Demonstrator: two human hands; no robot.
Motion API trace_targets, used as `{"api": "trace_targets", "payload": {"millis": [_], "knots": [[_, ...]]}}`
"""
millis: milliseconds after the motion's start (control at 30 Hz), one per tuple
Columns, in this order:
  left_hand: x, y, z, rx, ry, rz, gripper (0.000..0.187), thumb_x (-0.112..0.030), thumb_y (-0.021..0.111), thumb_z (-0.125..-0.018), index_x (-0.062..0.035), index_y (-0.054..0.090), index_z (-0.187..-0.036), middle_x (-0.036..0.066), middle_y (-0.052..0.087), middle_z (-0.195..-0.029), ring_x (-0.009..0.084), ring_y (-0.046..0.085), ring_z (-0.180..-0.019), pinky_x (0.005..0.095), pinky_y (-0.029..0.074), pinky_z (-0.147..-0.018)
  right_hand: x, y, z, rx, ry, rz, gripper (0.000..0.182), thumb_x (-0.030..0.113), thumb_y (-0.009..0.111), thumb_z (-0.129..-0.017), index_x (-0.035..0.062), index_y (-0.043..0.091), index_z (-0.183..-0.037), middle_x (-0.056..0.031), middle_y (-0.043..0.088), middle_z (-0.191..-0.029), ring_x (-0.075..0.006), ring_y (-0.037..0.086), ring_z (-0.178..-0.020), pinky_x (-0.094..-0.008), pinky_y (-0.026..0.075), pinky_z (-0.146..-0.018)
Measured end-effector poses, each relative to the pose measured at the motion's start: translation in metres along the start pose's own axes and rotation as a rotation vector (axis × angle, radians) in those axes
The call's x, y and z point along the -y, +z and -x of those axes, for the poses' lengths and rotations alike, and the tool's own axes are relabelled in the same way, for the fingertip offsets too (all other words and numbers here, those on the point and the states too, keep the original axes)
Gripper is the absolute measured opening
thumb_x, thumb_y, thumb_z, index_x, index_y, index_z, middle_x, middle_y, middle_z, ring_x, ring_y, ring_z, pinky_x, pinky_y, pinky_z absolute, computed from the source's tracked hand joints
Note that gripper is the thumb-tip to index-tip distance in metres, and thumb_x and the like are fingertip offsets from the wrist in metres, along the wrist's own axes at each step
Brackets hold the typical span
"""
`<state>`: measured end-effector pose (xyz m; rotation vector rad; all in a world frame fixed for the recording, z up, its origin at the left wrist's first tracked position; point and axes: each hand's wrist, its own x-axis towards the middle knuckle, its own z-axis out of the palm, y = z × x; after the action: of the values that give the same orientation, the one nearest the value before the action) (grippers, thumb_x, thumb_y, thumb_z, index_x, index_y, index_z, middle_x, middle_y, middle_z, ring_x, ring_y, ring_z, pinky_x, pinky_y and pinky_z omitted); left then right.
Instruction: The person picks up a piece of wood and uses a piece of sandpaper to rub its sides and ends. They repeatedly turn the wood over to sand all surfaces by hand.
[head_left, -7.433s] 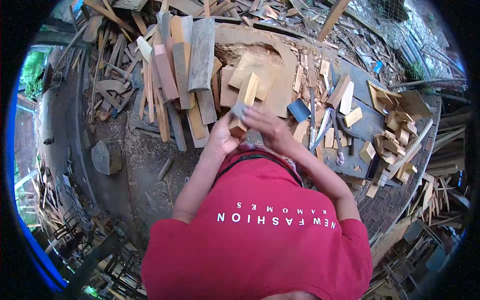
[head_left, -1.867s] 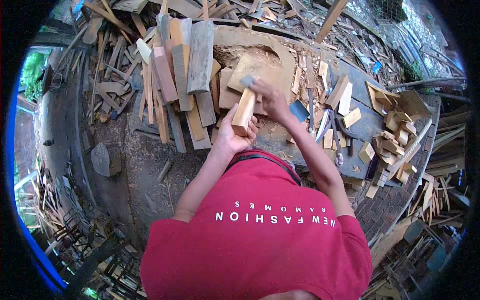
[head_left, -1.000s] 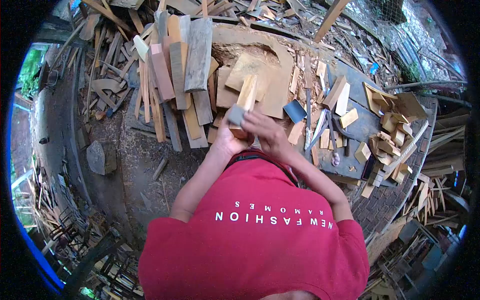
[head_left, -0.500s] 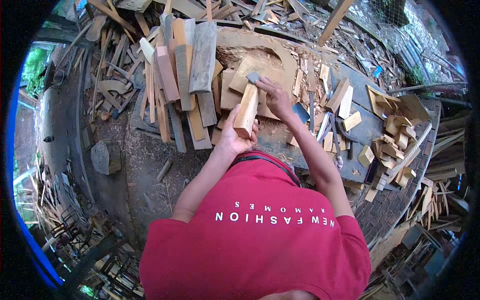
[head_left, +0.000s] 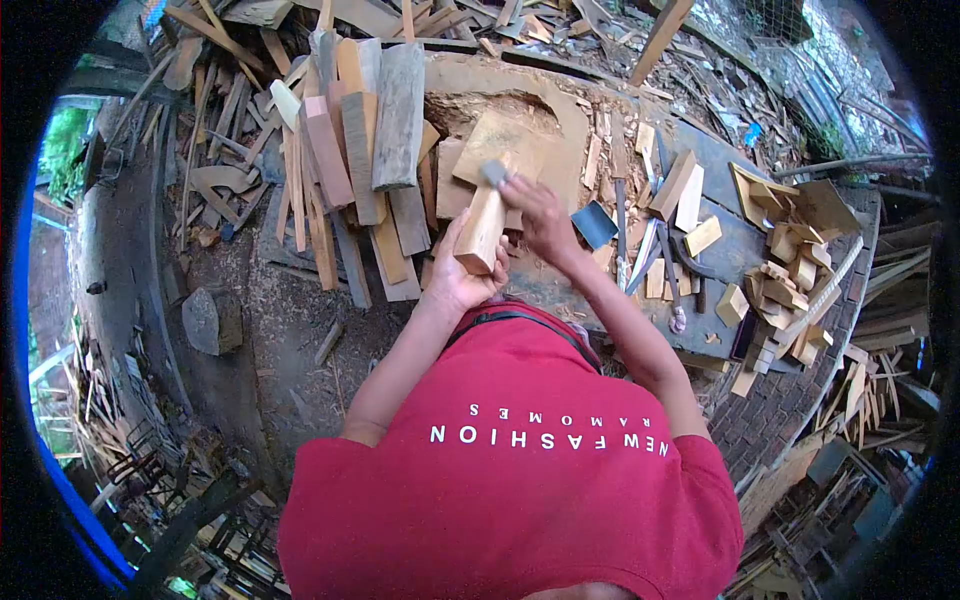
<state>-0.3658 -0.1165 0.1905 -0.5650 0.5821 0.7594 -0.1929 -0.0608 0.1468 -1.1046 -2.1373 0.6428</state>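
A squared wooden block [head_left: 481,238] lies in my left hand [head_left: 458,278], whose fingers wrap around its near end. The block points away from me and slants slightly up to the right. My right hand [head_left: 540,215], a little blurred, presses a small grey piece of sandpaper [head_left: 493,172] against the block's far end. Beneath and beyond the block, flat wooden boards [head_left: 500,140] lie stacked on the workbench. To the right of my right hand sits a dark blue-grey sheet [head_left: 594,226], which looks like more sandpaper.
Upright planks [head_left: 399,115] lean together on the left. Hand tools [head_left: 645,250] and loose wood pieces lie right of my right arm. A heap of small offcuts [head_left: 790,285] is at the bench's far right. A stone-like block [head_left: 212,320] stands on the ground at left.
My right hand and the sandpaper have shifted left and slightly toward me along the block. The block has tilted a little left. More of the blue-grey sheet shows.
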Motion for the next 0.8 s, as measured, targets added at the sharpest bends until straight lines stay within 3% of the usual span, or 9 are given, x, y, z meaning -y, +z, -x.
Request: {"api": "trace_targets", "payload": {"millis": [33,167,233,267,433,533,633,700,800], "knots": [[0.000,0.001,0.001,0.001,0.007,-0.002,0.057,-0.054,0.064,-0.074,-0.0082,0.052,-0.107,0.006,0.055,-0.088,0.0161,0.056,-0.071,0.0256,0.046,-0.058,-0.017,0.007,-0.007,-0.023,0.048,0.018,0.051,0.001,0.062,-0.069,0.0089,0.057,-0.119,-0.0169,0.054,-0.124,-0.0309,0.049,-0.118,-0.0411,0.037,-0.099],[0.004,-0.001,-0.002,-0.018,0.028,-0.043,0.059,-0.055,0.064,-0.074,-0.0074,0.051,-0.107,0.006,0.055,-0.087,0.0163,0.056,-0.070,0.0261,0.045,-0.057,-0.037,0.006,-0.027,0.057,0.166,0.104,0.048,0.006,0.063,-0.071,0.0074,0.056,-0.119,-0.0197,0.054,-0.123,-0.0327,0.050,-0.116,-0.0405,0.040,-0.097],[0.004,0.002,-0.002,-0.025,0.032,-0.046,0.059,-0.055,0.064,-0.074,-0.0077,0.051,-0.106,0.006,0.055,-0.087,0.0165,0.056,-0.070,0.0261,0.045,-0.057,-0.022,0.006,-0.022,0.033,0.296,-0.053,0.051,-0.008,0.043,-0.072,0.0059,0.056,-0.119,-0.0183,0.055,-0.121,-0.0348,0.049,-0.116,-0.0396,0.040,-0.096],[0.004,0.003,-0.001,-0.025,0.032,-0.043,0.059,-0.055,0.064,-0.074,-0.0077,0.051,-0.106,0.006,0.055,-0.087,0.0165,0.056,-0.070,0.0261,0.045,-0.057,-0.010,0.003,-0.014,0.034,0.222,-0.061,0.045,0.001,0.061,-0.071,0.0048,0.058,-0.116,-0.0205,0.054,-0.121,-0.0354,0.051,-0.113,-0.0409,0.042,-0.095],[0.013,0.008,0.001,-0.136,0.217,-0.131,0.051,-0.053,0.066,-0.073,-0.0142,0.055,-0.103,0.003,0.057,-0.088,0.0159,0.056,-0.070,0.0252,0.045,-0.057,0.075,-0.038,0.029,0.096,-0.026,-0.289,0.061,-0.012,0.056,-0.060,0.0060,0.057,-0.117,-0.0151,0.053,-0.125,-0.0322,0.048,-0.119,-0.0381,0.041,-0.098],[0.012,0.006,-0.003,-0.114,0.187,-0.093,0.048,-0.054,0.066,-0.073,-0.0171,0.056,-0.102,0.002,0.058,-0.089,0.0149,0.057,-0.073,0.0245,0.045,-0.057,0.082,-0.048,0.026,0.135,-0.095,-0.271,0.062,-0.013,0.055,-0.059,0.0072,0.057,-0.118,-0.0146,0.052,-0.126,-0.0317,0.048,-0.120,-0.0392,0.042,-0.097],[0.008,0.002,-0.004,-0.098,0.215,-0.041,0.051,-0.054,0.065,-0.073,-0.0126,0.055,-0.101,0.003,0.057,-0.087,0.0146,0.056,-0.070,0.0249,0.045,-0.057,0.048,-0.029,0.007,0.057,-0.045,-0.172,0.062,-0.013,0.054,-0.061,0.0083,0.058,-0.118,-0.0150,0.054,-0.124,-0.0314,0.049,-0.118,-0.0390,0.043,-0.096],[0.000,-0.005,-0.001,0.040,-0.023,-0.006,0.048,-0.051,0.062,-0.078,-0.0131,0.053,-0.106,0.009,0.055,-0.091,0.0175,0.056,-0.073,0.0272,0.047,-0.060,0.007,-0.007,-0.007,0.024,0.031,-0.047,0.056,-0.011,0.053,-0.064,0.0087,0.058,-0.117,-0.0149,0.055,-0.123,-0.0315,0.052,-0.114,-0.0373,0.045,-0.093],[0.002,-0.005,-0.002,0.015,0.009,-0.020,0.050,-0.050,0.064,-0.077,-0.0128,0.052,-0.107,0.008,0.054,-0.089,0.0176,0.055,-0.071,0.0259,0.045,-0.058,-0.021,0.002,-0.039,0.049,0.111,0.045,0.049,-0.007,0.053,-0.068,0.0091,0.060,-0.113,-0.0144,0.056,-0.121,-0.0322,0.054,-0.111,-0.0355,0.047,-0.090]]}}
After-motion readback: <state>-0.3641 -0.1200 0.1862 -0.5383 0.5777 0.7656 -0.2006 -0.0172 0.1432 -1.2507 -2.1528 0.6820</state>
